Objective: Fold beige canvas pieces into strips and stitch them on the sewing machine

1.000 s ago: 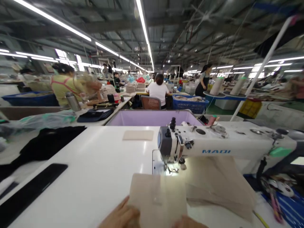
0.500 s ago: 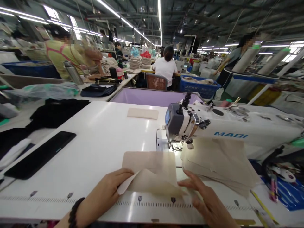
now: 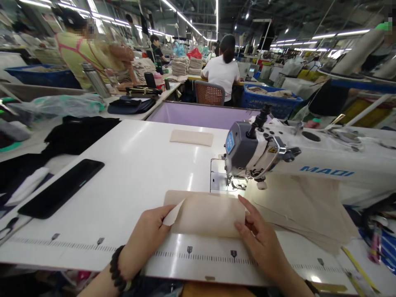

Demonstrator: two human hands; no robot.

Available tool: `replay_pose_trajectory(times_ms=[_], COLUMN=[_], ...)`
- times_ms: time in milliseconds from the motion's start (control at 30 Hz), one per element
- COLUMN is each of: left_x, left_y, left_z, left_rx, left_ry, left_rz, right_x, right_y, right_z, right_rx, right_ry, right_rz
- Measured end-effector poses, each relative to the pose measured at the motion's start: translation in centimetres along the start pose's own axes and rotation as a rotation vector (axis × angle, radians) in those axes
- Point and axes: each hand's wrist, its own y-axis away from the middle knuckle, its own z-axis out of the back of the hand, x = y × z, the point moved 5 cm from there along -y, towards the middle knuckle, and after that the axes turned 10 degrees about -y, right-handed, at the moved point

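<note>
Cloth (image 3: 213, 214) pinched by the fingers of our left hand (image 3: 150, 229) at left and our right hand (image 3: 262, 237) at right could crease if we tug unevenly.

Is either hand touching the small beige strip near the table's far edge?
No, the beige strip lies apart, while the left hand and right hand touch a beige fabric piece nearer the front.

pass: tabletop (image 3: 145, 165) beyond held cloth (image 3: 210, 212) | block: sewing machine (image 3: 309, 159), black slab (image 3: 62, 189)
</note>
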Motion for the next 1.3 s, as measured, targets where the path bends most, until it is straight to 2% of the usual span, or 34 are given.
replay_pose_trajectory(times_ms=[200,300,367,500,567,633,700,833,1300], left_x=[0.0,0.7,1.0,0.5,0.7,1.1,1.1,0.5,1.2], left_y=[-0.6,0.0,0.7,1.7,1.8,1.7,1.4,0.8,-0.3], left_z=[-0.2,-0.1,0.0,0.0,0.0,0.2,0.2,0.1,0.2], left_rx=[0.067,0.007,-0.074,-0.141,-0.157,-0.182,-0.161,-0.086,0.026], left_ry=[0.004,-0.04,-0.064,-0.11,-0.125,-0.124,-0.101,-0.057,-0.117], left_rz=[0.1,0.15,0.118,-0.105,-0.092,-0.011,0.002,-0.094,0.089], right_x=[0.7,0.5,0.6,1.1,1.3,1.5,1.5,1.4,-1.3], right_y=[-0.8,-1.0,-1.0,-1.0,-1.1,-1.1,-1.1,-1.2,-1.0], right_z=[-0.5,-0.9,-1.1,-1.2,-1.3,-1.4,-1.4,-1.3,-0.5], right_rx=[0.078,0.06,0.022,-0.031,-0.032,-0.033,-0.044,-0.049,0.082], right_ry=[0.183,0.285,0.348,0.452,0.503,0.548,0.591,0.65,0.784], right_rz=[0.068,0.084,0.14,0.266,0.311,0.337,0.358,0.398,0.389])
